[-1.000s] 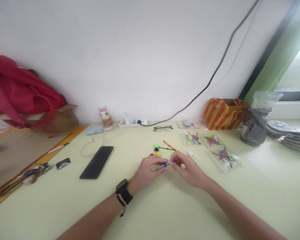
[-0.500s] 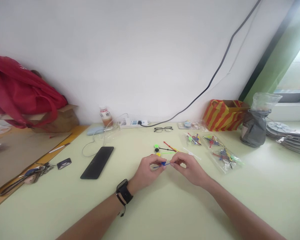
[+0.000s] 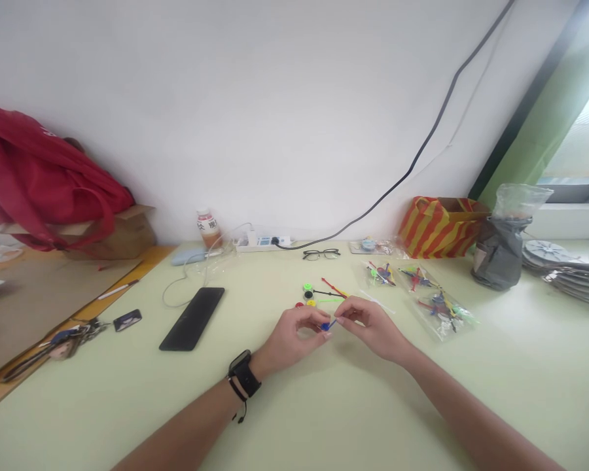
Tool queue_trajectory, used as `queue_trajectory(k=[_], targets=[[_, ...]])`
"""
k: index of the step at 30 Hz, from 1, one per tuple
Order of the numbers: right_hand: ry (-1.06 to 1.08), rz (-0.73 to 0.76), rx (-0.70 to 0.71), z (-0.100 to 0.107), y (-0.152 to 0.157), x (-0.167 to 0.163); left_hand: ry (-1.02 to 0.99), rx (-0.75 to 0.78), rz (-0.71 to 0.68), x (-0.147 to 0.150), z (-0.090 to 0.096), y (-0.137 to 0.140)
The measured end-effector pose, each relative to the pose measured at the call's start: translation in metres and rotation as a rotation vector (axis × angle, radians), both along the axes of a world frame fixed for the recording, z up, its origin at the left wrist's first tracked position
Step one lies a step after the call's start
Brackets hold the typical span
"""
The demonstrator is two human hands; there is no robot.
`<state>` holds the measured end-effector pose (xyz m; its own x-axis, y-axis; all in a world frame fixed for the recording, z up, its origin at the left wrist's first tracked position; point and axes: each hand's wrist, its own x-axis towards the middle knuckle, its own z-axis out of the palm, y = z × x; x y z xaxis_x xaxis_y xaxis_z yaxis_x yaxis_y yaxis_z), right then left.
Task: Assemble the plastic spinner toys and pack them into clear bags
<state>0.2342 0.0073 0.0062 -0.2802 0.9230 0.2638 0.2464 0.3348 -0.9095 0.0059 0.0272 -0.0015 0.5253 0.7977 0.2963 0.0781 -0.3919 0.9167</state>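
Observation:
Between the thumb and fingers of my left hand (image 3: 302, 332) is a small round blue plastic piece (image 3: 326, 326). My right hand (image 3: 368, 324) pinches a thin blue stick (image 3: 332, 322), whose visible end meets the blue piece; whether it is inserted is too small to tell. Just beyond my hands lie small round pieces: a green one (image 3: 307, 287), a black one (image 3: 308, 296), a yellow one (image 3: 311, 303) and a red one (image 3: 299, 305). Beside them are a black arrow-like stick (image 3: 328, 293) and a red one (image 3: 330, 285). My right fingers partly cover a light green stick (image 3: 330, 300).
Clear bags of coloured parts (image 3: 442, 311) lie to the right. A black phone (image 3: 192, 319) and keys (image 3: 73, 333) are at left. Glasses (image 3: 321, 254), a power strip (image 3: 264, 243) and a bottle (image 3: 209, 229) stand or lie along the wall. A striped bag (image 3: 436, 226) is at back right.
The blue stick has tilted and no longer sticks out left across my left fingers. It now meets the blue piece, which has shifted slightly right and down. My hands stay close together.

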Motion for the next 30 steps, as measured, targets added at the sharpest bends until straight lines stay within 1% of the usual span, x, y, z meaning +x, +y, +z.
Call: queue_trajectory(k=[2, 4, 6, 9, 13, 17, 20, 22, 25, 26, 30], targets=[[0.046, 0.005, -0.035, -0.002, 0.002, 0.001, -0.024, -0.081, -0.053, 0.001, 0.002, -0.001], [0.07, -0.01, -0.059, -0.003, 0.004, 0.002, -0.037, -0.153, -0.077, 0.001, 0.003, 0.0], [0.059, -0.056, -0.052, -0.004, 0.005, 0.003, -0.058, -0.196, -0.068, 0.001, 0.002, 0.002], [0.008, -0.123, -0.001, -0.003, 0.005, 0.004, -0.1, -0.253, -0.032, 0.001, -0.002, 0.006], [-0.007, -0.088, 0.012, -0.001, -0.001, 0.002, -0.131, -0.331, -0.036, -0.002, -0.005, 0.009], [0.037, -0.013, -0.005, -0.002, -0.007, -0.004, -0.167, -0.332, -0.023, -0.002, -0.005, 0.01], [0.105, -0.026, -0.023, -0.005, -0.009, -0.007, -0.187, -0.344, -0.007, -0.001, -0.005, 0.011], [0.081, -0.009, -0.066, -0.006, -0.009, -0.006, -0.19, -0.359, -0.004, -0.001, -0.005, 0.011], [0.02, 0.097, -0.166, -0.004, -0.007, -0.003, -0.19, -0.363, 0.022, 0.0, -0.004, 0.01], [0.026, 0.119, -0.178, -0.002, -0.007, -0.003, -0.193, -0.362, 0.03, 0.001, -0.004, 0.01], [0.087, 0.085, -0.135, 0.003, -0.006, -0.006, -0.198, -0.357, 0.02, 0.0, -0.003, 0.01]])
